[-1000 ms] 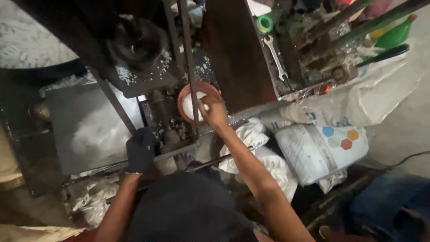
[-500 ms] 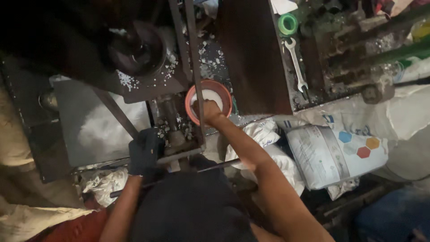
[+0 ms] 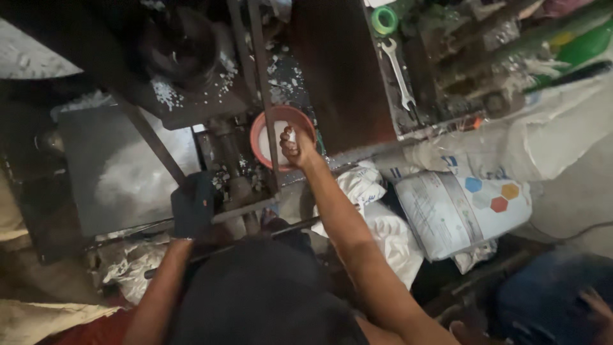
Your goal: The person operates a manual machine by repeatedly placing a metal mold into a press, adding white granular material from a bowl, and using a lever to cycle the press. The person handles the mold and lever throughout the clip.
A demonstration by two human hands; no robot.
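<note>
Bowl: a round reddish bowl [image 3: 281,137] with white material inside sat low in a dark metal machine frame [image 3: 255,96], just right of a thin upright bar.
Right hand: the bare right hand [image 3: 295,148] reached over the bowl's near right rim, fingers curled closed around a small pinch or lump of the white material; exactly how much it held could not be told.
Left hand: the left hand [image 3: 191,206] wore a dark glove and was closed around a part of the frame's lower left edge, well apart from the bowl; what it gripped was too dark to make out.
Doing it well: by my judgement, the scoop wanted a tight pinch lifted straight up, clear of the upright bar, with the gloved hand bracing the frame so nothing shook loose.
Spill: white crumbs [image 3: 167,94] lay scattered on the machine's dark plate above and left of the bowl.
Tray: a flat grey metal sheet [image 3: 121,172] dusted white lay left of the frame.
Sacks: white woven sacks [image 3: 460,207], one printed with coloured hexagons, lay right of the forearm on the floor.
Tools: a spanner [image 3: 399,73] and a green roll of tape [image 3: 384,20] rested on the cluttered counter at upper right.
</note>
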